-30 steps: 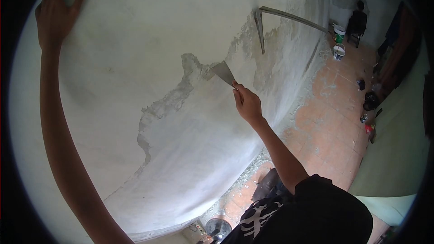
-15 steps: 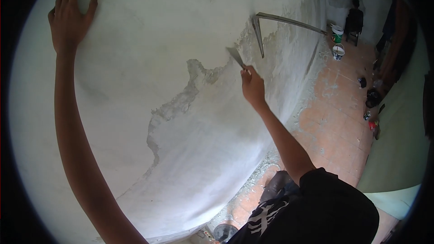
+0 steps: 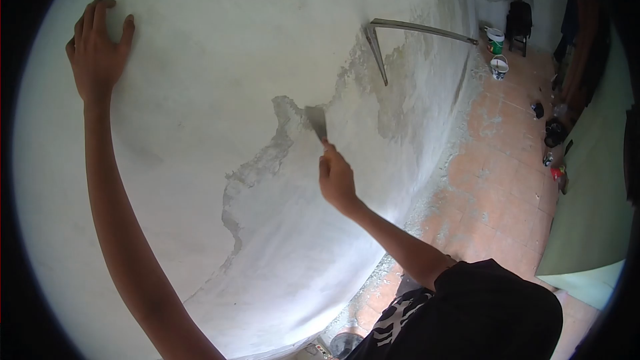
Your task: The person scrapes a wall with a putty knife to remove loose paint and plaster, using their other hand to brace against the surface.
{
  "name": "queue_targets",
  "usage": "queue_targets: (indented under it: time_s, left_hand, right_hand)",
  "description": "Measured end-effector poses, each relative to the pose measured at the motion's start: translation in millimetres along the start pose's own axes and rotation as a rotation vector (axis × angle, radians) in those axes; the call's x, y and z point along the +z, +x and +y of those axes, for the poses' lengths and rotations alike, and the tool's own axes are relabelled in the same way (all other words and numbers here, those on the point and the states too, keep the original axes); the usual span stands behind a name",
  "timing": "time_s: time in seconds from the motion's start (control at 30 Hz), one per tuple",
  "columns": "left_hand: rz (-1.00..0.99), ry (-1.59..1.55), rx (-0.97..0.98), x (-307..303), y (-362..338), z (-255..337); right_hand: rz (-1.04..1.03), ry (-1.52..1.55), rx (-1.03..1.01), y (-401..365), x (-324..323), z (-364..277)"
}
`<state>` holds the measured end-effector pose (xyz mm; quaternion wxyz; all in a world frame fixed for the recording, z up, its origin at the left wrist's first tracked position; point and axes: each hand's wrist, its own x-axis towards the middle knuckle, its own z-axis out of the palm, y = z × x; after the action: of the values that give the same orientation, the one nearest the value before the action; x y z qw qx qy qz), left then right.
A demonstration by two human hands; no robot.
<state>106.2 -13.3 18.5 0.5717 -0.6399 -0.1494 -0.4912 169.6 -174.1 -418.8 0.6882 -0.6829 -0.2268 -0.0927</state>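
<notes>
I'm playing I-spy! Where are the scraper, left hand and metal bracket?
Scraper [image 3: 316, 121]: head view, flat blade.
Left hand [image 3: 99, 60]: head view, back of the hand.
Metal bracket [image 3: 421, 27]: head view, long bar.

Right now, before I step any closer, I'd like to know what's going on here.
A person grips a flat scraper in the right hand, its blade at the ragged, flaked edge on the wall. The left hand, fingers spread, appears braced against the wall. Two buckets stand farther along the floor.
</notes>
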Motion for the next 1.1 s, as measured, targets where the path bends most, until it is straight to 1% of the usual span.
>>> queue_targets:
  time_s: [0.03,0.07,0.1,0.17,0.2,0.23,0.3,0.33,0.4,0.6,0.67,0.73,0.8,0.93,1.0,1.07,1.1]
  left_hand:
    - [0.042,-0.021,-0.008,-0.6,-0.9,1.2]
    - [0.086,-0.039,-0.014,-0.9,-0.3,1.3]
    - [0.093,-0.035,-0.008,-1.1,0.2,1.4]
    - [0.040,-0.005,-0.024,-1.3,-0.5,2.0]
    - [0.040,-0.007,-0.013,-1.6,-0.4,1.9]
    - [0.047,-0.014,-0.012,-2.2,-1.0,1.8]
    - [0.060,-0.025,-0.015,-4.3,-1.6,3.0]
    - [0.046,-0.022,-0.016,-5.7,-1.7,3.5]
    - [0.047,-0.019,-0.029,-7.9,0.6,4.0]
    - [0.012,-0.038,-0.045,-10.6,-1.4,5.2]
    - [0.020,-0.060,-0.036,-12.0,-0.3,5.2]
    - [0.027,-0.045,-0.046,-11.4,1.0,5.0]
    - [0.017,-0.033,-0.041,-11.9,-1.4,5.0]
    - [0.020,-0.048,-0.039,-11.9,-1.1,4.7]
    - [0.027,-0.050,-0.039,-11.3,1.3,5.0]
    - [0.020,-0.051,-0.043,-10.8,0.5,4.6]
    - [0.017,-0.048,-0.043,-10.2,0.0,4.6]
  right_hand:
    - [-0.042,-0.033,0.023,-5.1,1.9,-4.3]
    - [-0.017,-0.040,-0.033,-11.0,1.5,-4.6]
    - [-0.012,-0.031,-0.033,-8.0,0.1,-3.9]
    - [0.028,-0.041,-0.048,2.7,-3.1,-1.6]
    - [-0.030,-0.048,0.031,11.4,-11.5,-15.1]
    - [-0.027,-0.046,0.040,11.4,-9.0,-14.8]
    - [0.038,-0.084,-0.047,13.4,-5.5,-14.6]
    - [0.046,-0.085,-0.051,7.1,-8.0,-15.3]
    - [-0.103,-0.102,0.034,-8.1,-13.8,-17.8]
    - [-0.001,-0.021,0.025,23.6,-6.4,-27.6]
    - [-0.012,-0.048,0.002,7.0,-9.2,-25.2]
    - [-0.023,-0.076,-0.035,8.4,-14.4,-22.8]
    - [-0.014,-0.124,-0.024,8.9,-18.2,-21.6]
    - [0.007,-0.020,0.017,26.4,-21.2,-29.6]
    - [-0.095,-0.083,0.069,16.5,-25.1,-32.6]
    - [-0.066,-0.081,0.038,7.7,-21.4,-18.7]
    - [-0.042,-0.076,0.015,6.0,-23.4,-21.7]
